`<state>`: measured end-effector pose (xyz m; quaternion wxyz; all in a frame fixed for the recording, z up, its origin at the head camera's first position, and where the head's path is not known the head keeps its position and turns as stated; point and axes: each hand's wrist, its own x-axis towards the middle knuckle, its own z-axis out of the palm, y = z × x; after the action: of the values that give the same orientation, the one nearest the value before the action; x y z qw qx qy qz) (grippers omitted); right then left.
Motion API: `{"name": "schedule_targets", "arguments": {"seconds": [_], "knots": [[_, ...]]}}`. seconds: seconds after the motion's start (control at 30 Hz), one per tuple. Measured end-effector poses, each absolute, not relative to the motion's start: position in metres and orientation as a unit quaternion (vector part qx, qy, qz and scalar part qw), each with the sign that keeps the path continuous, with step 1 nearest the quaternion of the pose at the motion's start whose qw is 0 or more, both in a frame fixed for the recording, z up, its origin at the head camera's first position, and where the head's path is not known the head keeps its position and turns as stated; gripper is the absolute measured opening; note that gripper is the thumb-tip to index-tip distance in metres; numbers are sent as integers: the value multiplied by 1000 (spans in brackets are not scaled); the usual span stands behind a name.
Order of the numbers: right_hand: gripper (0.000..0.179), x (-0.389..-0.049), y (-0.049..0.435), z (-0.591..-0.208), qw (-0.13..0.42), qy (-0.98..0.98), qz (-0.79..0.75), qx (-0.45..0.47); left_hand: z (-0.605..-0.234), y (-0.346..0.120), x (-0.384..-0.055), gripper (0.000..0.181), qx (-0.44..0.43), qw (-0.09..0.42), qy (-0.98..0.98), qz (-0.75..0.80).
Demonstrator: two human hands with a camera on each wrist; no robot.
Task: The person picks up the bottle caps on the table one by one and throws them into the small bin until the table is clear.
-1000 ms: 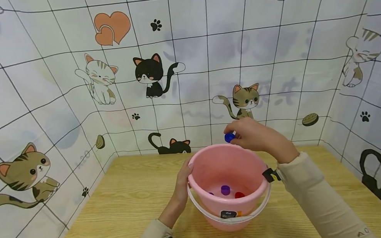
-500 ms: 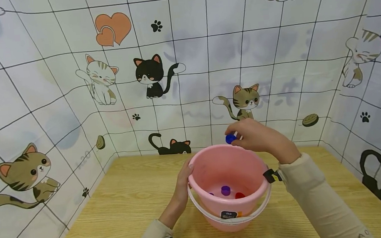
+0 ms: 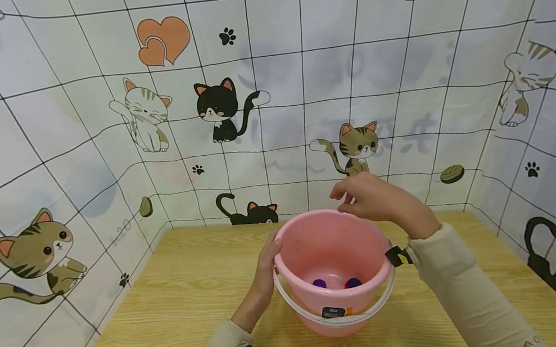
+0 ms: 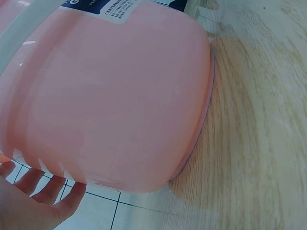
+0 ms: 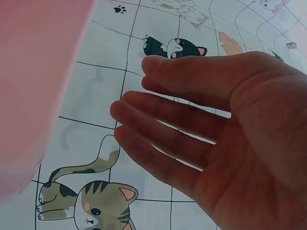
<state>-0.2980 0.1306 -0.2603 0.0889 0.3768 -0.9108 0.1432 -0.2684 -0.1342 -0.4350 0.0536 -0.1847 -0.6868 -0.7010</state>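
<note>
A pink bucket [image 3: 331, 247] with a white handle [image 3: 341, 322] stands upright on the wooden table. On its left side rests my left hand [image 3: 266, 268], by the rim; in the left wrist view several fingertips [image 4: 76, 189] touch the outer wall. Above the far right rim hovers my right hand [image 3: 375, 202], holding nothing, its thumb apart from the loosely bent fingers. Low inside the bucket lie a purple-blue bottle cap [image 3: 319, 283] and a dark blue bottle cap [image 3: 353, 282], with a sliver of red beside the dark one. The near rim hides part of the bucket's floor.
The wooden table [image 3: 194, 295] spreads around the bucket. White cloth walls [image 3: 278, 83] with cat prints and grid lines enclose it at the back and sides. Each sleeve has a black strap mount, one near the bucket's right rim [image 3: 388, 263].
The blue bottle cap has left my right fingers and dropped into the bucket. The caps inside lie differently now. My left hand stays at the bucket's side.
</note>
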Motion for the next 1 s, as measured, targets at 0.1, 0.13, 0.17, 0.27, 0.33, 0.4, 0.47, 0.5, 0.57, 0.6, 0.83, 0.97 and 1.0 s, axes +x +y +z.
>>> {"name": "schedule_targets", "arguments": {"seconds": [0.1, 0.13, 0.17, 0.27, 0.33, 0.4, 0.47, 0.5, 0.57, 0.6, 0.83, 0.97, 1.0], "knots": [[24, -297, 132, -261, 89, -912, 136, 377, -435, -135, -268, 50, -184, 54, -690, -697], [24, -297, 133, -261, 89, -912, 134, 377, -435, -135, -268, 50, -183, 54, -693, -695], [24, -296, 133, -262, 88, -912, 132, 378, -435, -135, -268, 50, -183, 54, -695, -694], [23, -294, 136, -263, 84, -916, 131, 371, -435, -136, -268, 50, -180, 51, -698, -691], [22, -293, 139, -263, 88, -917, 133, 366, -434, -137, -269, 50, -177, 48, -698, -692], [21, -290, 143, -264, 94, -919, 136, 357, -434, -137, -269, 49, -180, 44, -695, -695], [19, -288, 148, -266, 103, -920, 138, 352, -435, -137, -269, 48, -184, 39, -693, -696], [19, -285, 151, -267, 108, -920, 139, 350, -435, -138, -268, 48, -187, 36, -692, -696], [19, -281, 156, -270, 111, -920, 146, 346, -435, -138, -267, 49, -196, 31, -690, -696], [19, -279, 159, -272, 114, -920, 151, 344, -435, -139, -267, 49, -200, 29, -690, -694], [21, -272, 179, -287, 146, -920, 179, 315, -432, -144, -264, 64, -200, 12, -675, -711], [22, -275, 191, -301, 151, -925, 190, 292, -434, -151, -267, 73, -189, 2, -678, -710], [21, -277, 194, -306, 152, -926, 194, 288, -435, -153, -269, 75, -184, 0, -685, -705]]}}
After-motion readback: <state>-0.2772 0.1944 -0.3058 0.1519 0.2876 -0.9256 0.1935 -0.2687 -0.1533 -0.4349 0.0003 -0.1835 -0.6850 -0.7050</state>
